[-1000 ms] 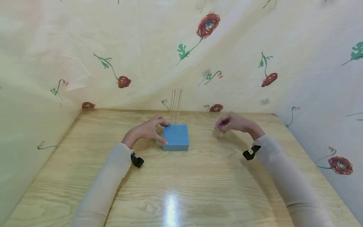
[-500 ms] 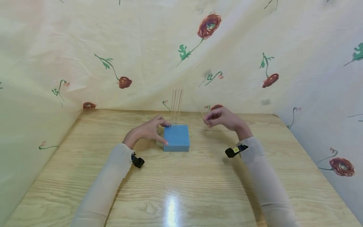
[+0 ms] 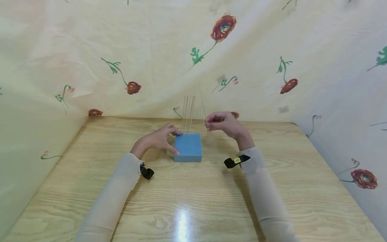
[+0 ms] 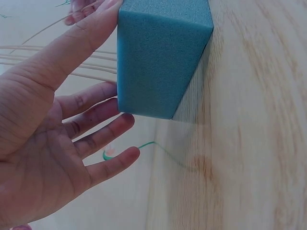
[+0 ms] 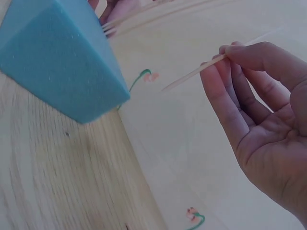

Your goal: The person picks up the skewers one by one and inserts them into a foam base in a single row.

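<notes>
A blue foam block (image 3: 188,146) sits on the table with several thin wooden skewers (image 3: 183,114) standing upright along its back left edge. My left hand (image 3: 155,137) holds the block at its left side, thumb near the front corner and fingers at the back. In the left wrist view the thumb (image 4: 72,45) lies along the block's edge, and the little finger hangs free. My right hand (image 3: 225,123) pinches another skewer (image 5: 189,76) between thumb and fingertips, raised just right of the block. In the head view this skewer leans slightly left, its upper end above the hand.
One more skewer (image 3: 255,139) lies flat on the wooden table (image 3: 193,188), passing behind the right wrist. Flower-patterned cloth (image 3: 157,50) hangs behind the table and along both sides. Each wrist carries a black camera strap.
My right hand has lifted its skewer off the table area and moved left toward the block, turning the skewer nearly upright. The left hand and block have stayed in place.
</notes>
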The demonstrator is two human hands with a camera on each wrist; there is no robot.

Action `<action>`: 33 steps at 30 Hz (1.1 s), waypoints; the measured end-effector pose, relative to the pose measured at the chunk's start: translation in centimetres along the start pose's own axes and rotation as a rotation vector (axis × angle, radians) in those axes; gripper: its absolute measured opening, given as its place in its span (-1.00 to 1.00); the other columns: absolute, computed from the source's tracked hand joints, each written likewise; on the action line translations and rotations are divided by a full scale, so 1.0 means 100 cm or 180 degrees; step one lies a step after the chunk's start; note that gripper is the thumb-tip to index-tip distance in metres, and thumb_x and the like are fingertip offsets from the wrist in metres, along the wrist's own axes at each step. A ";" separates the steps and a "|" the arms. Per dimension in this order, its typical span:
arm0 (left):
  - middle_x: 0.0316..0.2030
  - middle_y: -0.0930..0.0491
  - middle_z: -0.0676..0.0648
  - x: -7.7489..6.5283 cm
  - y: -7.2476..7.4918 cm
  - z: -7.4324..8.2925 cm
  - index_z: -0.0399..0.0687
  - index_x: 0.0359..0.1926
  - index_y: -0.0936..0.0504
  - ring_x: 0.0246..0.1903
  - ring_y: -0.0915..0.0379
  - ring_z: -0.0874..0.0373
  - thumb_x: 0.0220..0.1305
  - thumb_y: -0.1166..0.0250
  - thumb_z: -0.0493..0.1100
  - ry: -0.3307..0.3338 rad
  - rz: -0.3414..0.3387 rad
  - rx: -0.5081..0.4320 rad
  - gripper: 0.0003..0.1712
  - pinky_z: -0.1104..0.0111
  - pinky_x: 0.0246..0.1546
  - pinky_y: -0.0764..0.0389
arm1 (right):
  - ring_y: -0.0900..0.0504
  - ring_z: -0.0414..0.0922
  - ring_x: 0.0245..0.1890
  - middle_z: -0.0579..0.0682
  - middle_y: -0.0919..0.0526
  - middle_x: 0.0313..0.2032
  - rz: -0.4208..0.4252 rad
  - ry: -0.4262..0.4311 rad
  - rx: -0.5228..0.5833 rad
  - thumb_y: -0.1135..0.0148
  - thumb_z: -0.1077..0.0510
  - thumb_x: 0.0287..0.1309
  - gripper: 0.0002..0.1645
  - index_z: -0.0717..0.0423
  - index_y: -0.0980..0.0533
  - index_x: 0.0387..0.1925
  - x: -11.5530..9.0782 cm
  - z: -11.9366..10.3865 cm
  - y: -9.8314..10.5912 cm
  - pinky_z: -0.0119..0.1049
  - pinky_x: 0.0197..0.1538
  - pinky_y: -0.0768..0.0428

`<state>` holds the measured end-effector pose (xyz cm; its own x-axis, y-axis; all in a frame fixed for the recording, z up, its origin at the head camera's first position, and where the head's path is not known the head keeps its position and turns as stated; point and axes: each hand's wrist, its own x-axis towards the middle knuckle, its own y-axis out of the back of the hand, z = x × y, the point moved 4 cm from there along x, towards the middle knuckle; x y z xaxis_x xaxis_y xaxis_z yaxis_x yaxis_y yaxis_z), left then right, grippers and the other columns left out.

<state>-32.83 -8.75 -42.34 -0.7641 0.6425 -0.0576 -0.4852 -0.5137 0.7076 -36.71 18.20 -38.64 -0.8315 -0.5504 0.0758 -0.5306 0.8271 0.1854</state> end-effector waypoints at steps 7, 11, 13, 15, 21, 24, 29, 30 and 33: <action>0.22 -0.29 -0.19 0.001 0.000 -0.001 -0.20 0.37 -0.44 0.30 -0.25 -0.13 0.07 -0.61 0.02 -0.0050 0.0004 0.0027 -0.09 -0.02 0.37 -0.35 | -0.74 -0.18 -0.28 -0.08 -0.73 -0.28 0.0176 0.0095 0.0190 -0.25 0.40 0.32 -0.85 0.34 -0.60 -0.10 0.007 0.003 -0.011 -0.26 -0.04 -0.73; 0.21 -0.29 -0.19 0.000 0.000 -0.001 -0.20 0.37 -0.44 0.30 -0.25 -0.13 0.07 -0.61 0.01 -0.0031 0.0015 0.0007 -0.09 -0.03 0.38 -0.35 | -0.73 -0.18 -0.28 -0.06 -0.72 -0.28 0.0263 0.0109 0.0193 -0.27 0.39 0.31 -0.88 0.30 -0.61 -0.13 0.008 0.004 -0.014 -0.25 -0.05 -0.74; 0.21 -0.30 -0.19 0.000 0.000 -0.001 -0.20 0.37 -0.44 0.30 -0.25 -0.13 0.06 -0.62 0.00 -0.0012 0.0018 -0.0008 -0.09 -0.02 0.38 -0.34 | -0.73 -0.17 -0.27 -0.06 -0.72 -0.28 0.0276 0.0109 0.0199 -0.27 0.39 0.31 -0.89 0.26 -0.62 -0.15 0.009 0.003 -0.015 -0.25 -0.04 -0.73; 0.21 -0.30 -0.19 0.000 0.000 -0.001 -0.20 0.37 -0.44 0.30 -0.24 -0.13 0.05 -0.62 0.00 0.0007 0.0017 -0.0020 -0.08 -0.02 0.39 -0.34 | -0.73 -0.16 -0.26 -0.05 -0.72 -0.27 0.0277 0.0105 0.0200 -0.27 0.39 0.30 -0.89 0.25 -0.62 -0.15 0.009 0.003 -0.016 -0.26 -0.04 -0.73; 0.19 -0.31 -0.19 0.000 0.000 0.000 -0.21 0.37 -0.45 0.29 -0.25 -0.13 0.05 -0.62 -0.01 -0.0005 0.0023 0.0014 -0.09 -0.02 0.38 -0.35 | -0.73 -0.18 -0.26 -0.07 -0.73 -0.27 0.0262 0.0091 0.0129 -0.29 0.36 0.30 -0.88 0.23 -0.63 -0.14 0.012 0.005 -0.021 -0.23 -0.01 -0.72; 0.18 -0.31 -0.19 -0.001 0.000 0.001 -0.21 0.36 -0.45 0.29 -0.25 -0.14 0.05 -0.62 -0.01 -0.0012 0.0022 0.0025 -0.09 -0.02 0.37 -0.35 | -0.72 -0.19 -0.25 -0.07 -0.73 -0.27 0.0272 0.0092 0.0068 -0.31 0.34 0.30 -0.82 0.33 -0.60 -0.09 0.012 0.006 -0.023 -0.17 0.04 -0.71; 0.17 -0.31 -0.19 0.000 0.001 0.000 -0.21 0.36 -0.45 0.28 -0.25 -0.14 0.05 -0.63 -0.02 0.0010 0.0029 0.0021 -0.09 -0.02 0.37 -0.35 | -0.72 -0.18 -0.22 -0.06 -0.72 -0.24 0.0310 0.0172 0.0030 -0.31 0.32 0.31 -0.70 0.48 -0.54 -0.02 0.014 0.006 -0.027 -0.20 0.04 -0.70; 0.17 -0.31 -0.19 0.000 0.001 0.000 -0.21 0.36 -0.45 0.28 -0.25 -0.14 0.04 -0.63 -0.02 0.0015 0.0031 0.0022 -0.09 -0.02 0.37 -0.35 | -0.72 -0.18 -0.22 -0.06 -0.72 -0.24 0.0317 0.0197 0.0046 -0.31 0.32 0.31 -0.71 0.48 -0.54 -0.03 0.014 0.006 -0.028 -0.24 0.02 -0.71; 0.17 -0.31 -0.19 0.000 0.001 0.000 -0.21 0.36 -0.45 0.28 -0.25 -0.14 0.04 -0.63 -0.02 0.0029 0.0036 0.0021 -0.09 -0.02 0.37 -0.35 | -0.72 -0.18 -0.24 -0.07 -0.72 -0.25 0.0337 0.0320 0.0122 -0.31 0.35 0.30 -0.81 0.40 -0.58 -0.10 0.015 0.005 -0.032 -0.30 -0.03 -0.71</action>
<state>-32.93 -8.79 -42.31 -0.7734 0.6315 -0.0558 -0.4737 -0.5170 0.7130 -36.38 14.78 -39.61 -0.8635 -0.4668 0.1910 -0.4482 0.8839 0.1338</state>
